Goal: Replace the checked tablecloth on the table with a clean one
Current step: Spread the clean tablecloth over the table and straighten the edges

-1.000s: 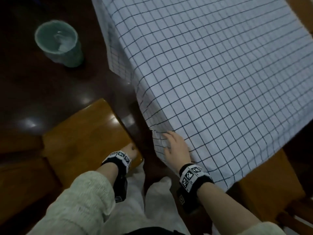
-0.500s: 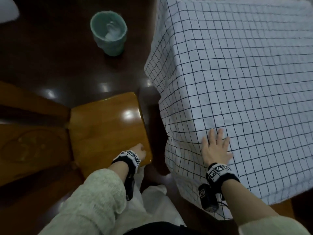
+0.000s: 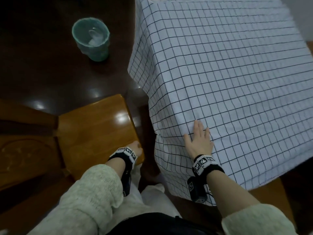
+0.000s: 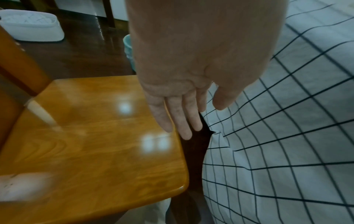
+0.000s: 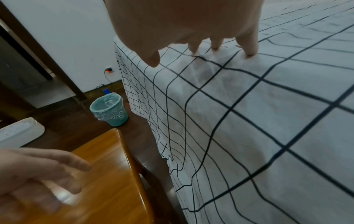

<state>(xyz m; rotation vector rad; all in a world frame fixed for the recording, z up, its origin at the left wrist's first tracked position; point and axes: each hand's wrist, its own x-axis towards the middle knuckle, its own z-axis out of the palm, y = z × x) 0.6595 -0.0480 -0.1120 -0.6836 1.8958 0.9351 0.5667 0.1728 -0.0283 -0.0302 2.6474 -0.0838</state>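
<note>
Right hand point(image 3: 199, 141), a second ago gripping the checked tablecloth point(image 3: 237, 82) below the table's near corner, now lies flat atop it; left hand point(image 3: 135, 147) hangs relaxed, holding nothing. Removal not yet begun.

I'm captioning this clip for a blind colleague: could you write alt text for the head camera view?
The right hand lies flat, fingers straight, on the white black-checked tablecloth at the table's near corner. The left hand hangs over the glossy orange-brown wooden chair seat; a teal lined wastebasket stands on the dark floor.

Dark glossy floor point(image 3: 50, 78), wooden chair point(image 3: 94, 133)
</note>
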